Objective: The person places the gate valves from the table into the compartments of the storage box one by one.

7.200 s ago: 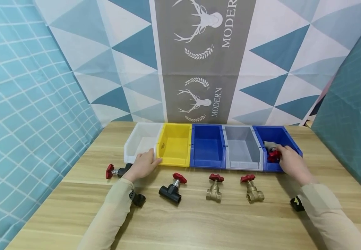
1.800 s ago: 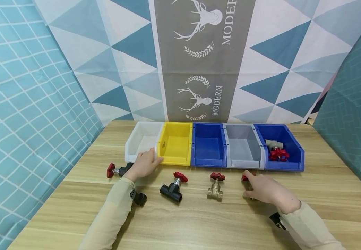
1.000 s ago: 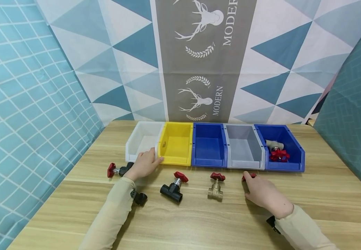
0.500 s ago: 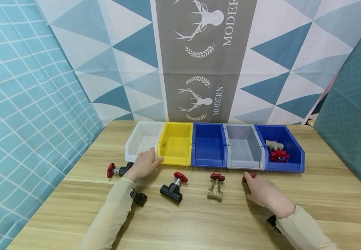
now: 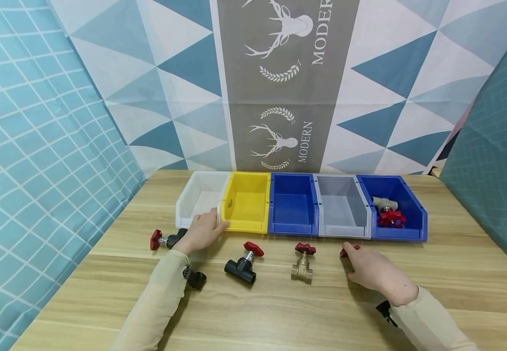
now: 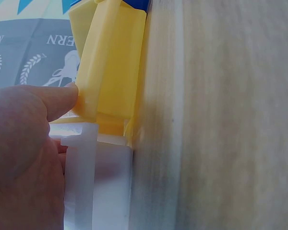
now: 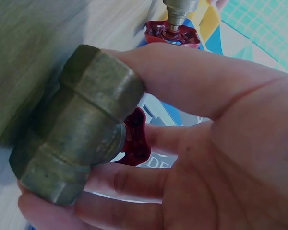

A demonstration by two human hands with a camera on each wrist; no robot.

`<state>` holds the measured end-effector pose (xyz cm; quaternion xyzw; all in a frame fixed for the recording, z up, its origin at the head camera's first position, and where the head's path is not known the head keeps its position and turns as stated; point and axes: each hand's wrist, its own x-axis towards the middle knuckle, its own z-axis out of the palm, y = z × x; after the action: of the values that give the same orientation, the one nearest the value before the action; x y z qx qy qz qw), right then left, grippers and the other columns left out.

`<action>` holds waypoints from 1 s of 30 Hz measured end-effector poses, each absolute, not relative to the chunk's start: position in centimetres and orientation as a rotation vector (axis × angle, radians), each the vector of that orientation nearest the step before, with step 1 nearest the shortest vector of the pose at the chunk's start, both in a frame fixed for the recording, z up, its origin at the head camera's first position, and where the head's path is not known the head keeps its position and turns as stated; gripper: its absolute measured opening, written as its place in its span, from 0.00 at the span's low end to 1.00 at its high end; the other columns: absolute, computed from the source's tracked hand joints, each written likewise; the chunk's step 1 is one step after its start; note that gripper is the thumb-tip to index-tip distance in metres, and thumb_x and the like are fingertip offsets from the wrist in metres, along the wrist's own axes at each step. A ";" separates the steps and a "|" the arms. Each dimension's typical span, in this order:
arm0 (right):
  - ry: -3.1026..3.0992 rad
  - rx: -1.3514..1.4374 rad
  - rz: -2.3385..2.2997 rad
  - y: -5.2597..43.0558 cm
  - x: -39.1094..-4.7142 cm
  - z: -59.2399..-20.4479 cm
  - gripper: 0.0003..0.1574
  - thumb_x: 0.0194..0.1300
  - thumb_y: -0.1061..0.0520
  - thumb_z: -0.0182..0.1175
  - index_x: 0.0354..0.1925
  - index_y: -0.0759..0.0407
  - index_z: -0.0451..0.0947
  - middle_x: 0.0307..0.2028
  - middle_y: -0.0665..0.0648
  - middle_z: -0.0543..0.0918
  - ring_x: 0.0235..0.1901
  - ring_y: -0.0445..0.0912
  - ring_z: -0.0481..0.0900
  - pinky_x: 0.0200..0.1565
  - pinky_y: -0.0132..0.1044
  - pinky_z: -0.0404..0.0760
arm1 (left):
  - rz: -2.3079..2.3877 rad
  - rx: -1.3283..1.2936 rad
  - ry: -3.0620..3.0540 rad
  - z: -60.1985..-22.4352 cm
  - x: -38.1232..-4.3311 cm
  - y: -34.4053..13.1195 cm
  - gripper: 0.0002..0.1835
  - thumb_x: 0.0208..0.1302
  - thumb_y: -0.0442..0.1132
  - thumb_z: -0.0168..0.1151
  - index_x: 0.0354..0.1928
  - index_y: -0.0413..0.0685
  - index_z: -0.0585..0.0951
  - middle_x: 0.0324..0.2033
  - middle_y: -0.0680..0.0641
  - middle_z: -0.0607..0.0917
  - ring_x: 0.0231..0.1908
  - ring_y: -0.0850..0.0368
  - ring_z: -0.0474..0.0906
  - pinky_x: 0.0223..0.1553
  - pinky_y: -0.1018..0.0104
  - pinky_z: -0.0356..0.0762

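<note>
right grip (image 5: 378,274) closed round brass valve (image 7: 81,124), lifted off bench (image 5: 279,317) or not unclear | left grip (image 5: 202,230) hooked over white bin (image 5: 206,181), thumb against yellow bin (image 5: 244,226) | seemingly done: grey valve (image 5: 389,215) in blue bin (image 5: 400,235) beyond right grip | remaining: held one, second brass valve (image 5: 302,270), two black valves (image 5: 241,270) leftward

The person's left hand (image 5: 201,231) has its thumb (image 6: 57,100) extended rightward, while the right hand (image 5: 376,273) bends its fingers (image 7: 134,184) opposite the thumb, its forearm (image 5: 428,321) slanting back behind it.

Brass valve (image 7: 79,122) w/ red hdwheel (image 7: 137,141) in R hand (image 5: 377,274).
</note>
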<state>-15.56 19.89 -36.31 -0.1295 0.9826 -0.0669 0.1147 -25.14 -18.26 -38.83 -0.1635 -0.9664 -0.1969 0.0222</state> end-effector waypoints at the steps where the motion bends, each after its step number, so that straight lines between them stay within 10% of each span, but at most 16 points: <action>1: 2.878 -0.379 -0.196 19.9 -15.6 -36.3 0.33 0.48 0.58 0.68 0.50 0.66 0.65 0.30 0.60 0.79 0.28 0.51 0.77 0.30 0.47 0.76 | -0.609 -0.508 -2.994 -38.8 -25.1 -18.3 0.23 0.66 0.51 0.49 0.49 0.37 0.69 0.27 0.50 0.77 0.35 0.53 0.75 0.48 0.50 0.60; 30: 2.784 -0.355 -0.362 21.0 -15.1 -34.2 0.38 0.47 0.61 0.62 0.58 0.57 0.65 0.15 0.49 0.64 0.14 0.41 0.61 0.19 0.34 0.58 | -0.609 -0.509 -2.991 -38.9 -25.1 -18.3 0.23 0.66 0.51 0.48 0.49 0.37 0.69 0.26 0.50 0.77 0.35 0.52 0.75 0.49 0.50 0.60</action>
<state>-15.13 20.97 -34.23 -0.1241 0.9718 -0.1263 0.1554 -25.09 -18.25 -38.94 -0.1644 -0.9663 -0.1969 0.0235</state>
